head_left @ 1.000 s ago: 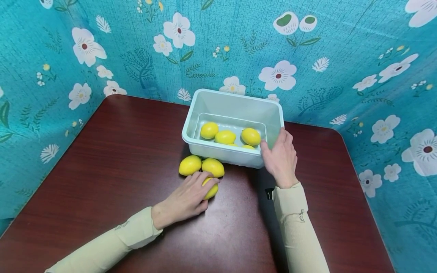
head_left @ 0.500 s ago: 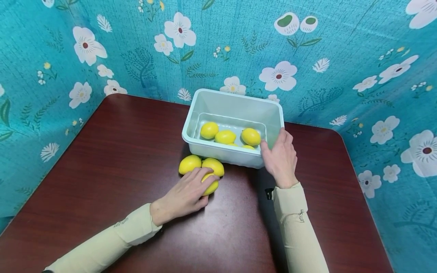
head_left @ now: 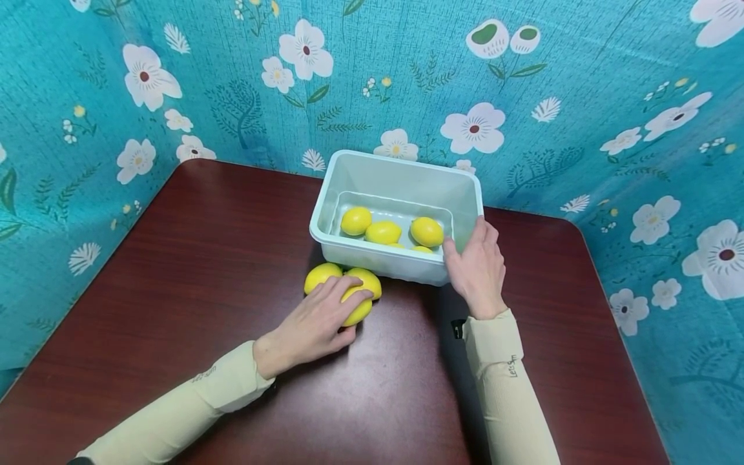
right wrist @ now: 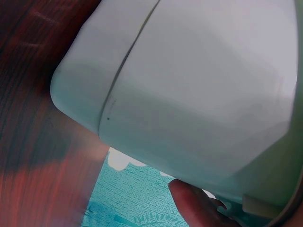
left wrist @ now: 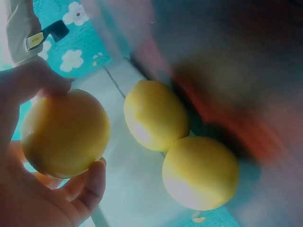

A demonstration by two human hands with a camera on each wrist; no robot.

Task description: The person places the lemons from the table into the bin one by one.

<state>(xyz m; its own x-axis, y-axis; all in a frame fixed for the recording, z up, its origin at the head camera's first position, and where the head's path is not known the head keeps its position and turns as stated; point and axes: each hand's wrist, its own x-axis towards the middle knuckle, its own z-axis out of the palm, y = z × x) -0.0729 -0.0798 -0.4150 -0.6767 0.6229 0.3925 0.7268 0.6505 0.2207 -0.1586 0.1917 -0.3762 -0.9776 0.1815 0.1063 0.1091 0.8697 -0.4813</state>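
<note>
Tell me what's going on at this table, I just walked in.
A person is handling lemons with bare hands. The left hand holds a lemon in its fingers, near two more lemons on the table, just outside the bin's near side. The right hand grips the bin at its near right corner. Inside lie at least five lemons, two partly hidden behind the near wall.
</note>
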